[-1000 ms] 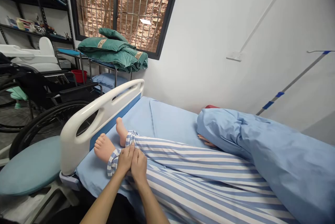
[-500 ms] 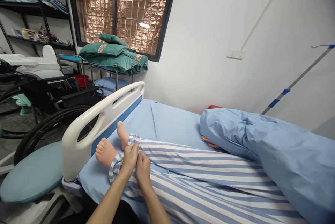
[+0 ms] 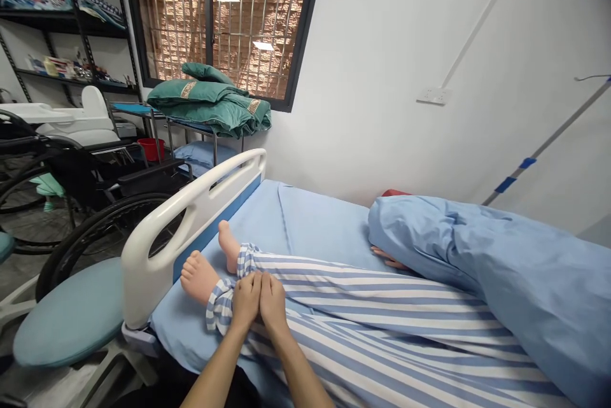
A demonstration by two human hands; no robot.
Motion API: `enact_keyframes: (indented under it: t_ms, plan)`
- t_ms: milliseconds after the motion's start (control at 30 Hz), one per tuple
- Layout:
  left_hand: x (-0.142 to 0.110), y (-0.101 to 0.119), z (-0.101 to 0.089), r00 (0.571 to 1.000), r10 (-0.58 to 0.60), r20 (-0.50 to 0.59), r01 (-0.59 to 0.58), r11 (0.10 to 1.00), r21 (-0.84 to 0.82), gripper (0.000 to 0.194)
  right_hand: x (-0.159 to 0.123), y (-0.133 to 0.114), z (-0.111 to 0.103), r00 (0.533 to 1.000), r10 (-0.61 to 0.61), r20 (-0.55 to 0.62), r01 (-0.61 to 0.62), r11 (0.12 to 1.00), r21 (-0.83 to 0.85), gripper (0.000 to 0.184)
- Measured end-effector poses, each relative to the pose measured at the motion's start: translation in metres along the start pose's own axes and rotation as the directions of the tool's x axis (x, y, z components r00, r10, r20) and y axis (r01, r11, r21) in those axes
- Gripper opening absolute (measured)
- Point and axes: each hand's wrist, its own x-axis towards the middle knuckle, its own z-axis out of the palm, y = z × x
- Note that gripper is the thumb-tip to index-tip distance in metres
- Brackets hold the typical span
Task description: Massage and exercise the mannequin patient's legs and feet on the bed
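**Figure.** Two bare hands at the lower trouser leg of a manikin lying on a hospital bed. The left hand and the right hand lay side by side, their fingers closed and pressed together on the blue-and-white striped cotton pyjama trouser leg. They sat just above the bunched striped cuff; whether they pinched a fold of cloth could not be told. Compared with the preceding moment, the hands had drawn level and closed against each other, so the work had gathered at one spot on the shin. Beyond the cuff lay a bare flesh-toned manikin foot. A pale blue bedsheet lay beneath the leg, beside a curved white plastic bed rail.
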Motion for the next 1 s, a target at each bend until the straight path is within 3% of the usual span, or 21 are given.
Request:
enact_keyframes:
  t_ms: [200, 400, 533, 700, 833, 1000]
  plan:
    - [-0.001, 0.001, -0.001, 0.998, 0.023, 0.051, -0.019, 0.996, -0.085, 0.040, 0.001, -0.015, -0.017, 0.990, -0.138, 0.004, 0.137, 0.981, -0.136, 0.036]
    - [0.001, -0.003, 0.000, 0.999, -0.014, 0.035, 0.018, 0.991, -0.134, 0.038, -0.011, 0.006, -0.006, 0.997, -0.073, 0.014, 0.075, 0.973, -0.219, 0.039]
    - [0.002, -0.002, 0.002, 0.999, -0.020, 0.041, 0.027, 0.983, -0.182, 0.037, -0.013, 0.007, -0.005, 0.999, -0.049, 0.007, 0.049, 0.963, -0.265, 0.040]
    - [0.005, 0.008, 0.003, 0.997, -0.059, 0.059, 0.072, 0.965, -0.253, 0.036, -0.010, 0.006, -0.008, 0.999, -0.021, -0.025, 0.017, 0.988, -0.156, 0.040]
    - [0.012, 0.029, -0.007, 0.997, -0.048, 0.061, 0.063, 0.960, -0.272, 0.034, -0.008, 0.010, -0.009, 0.999, 0.002, -0.053, -0.006, 0.998, -0.064, 0.040]
    - [0.012, 0.052, -0.010, 0.992, -0.122, 0.036, 0.124, 0.868, -0.480, 0.034, -0.005, 0.012, -0.011, 0.994, 0.079, -0.073, -0.076, 0.996, 0.050, 0.041]
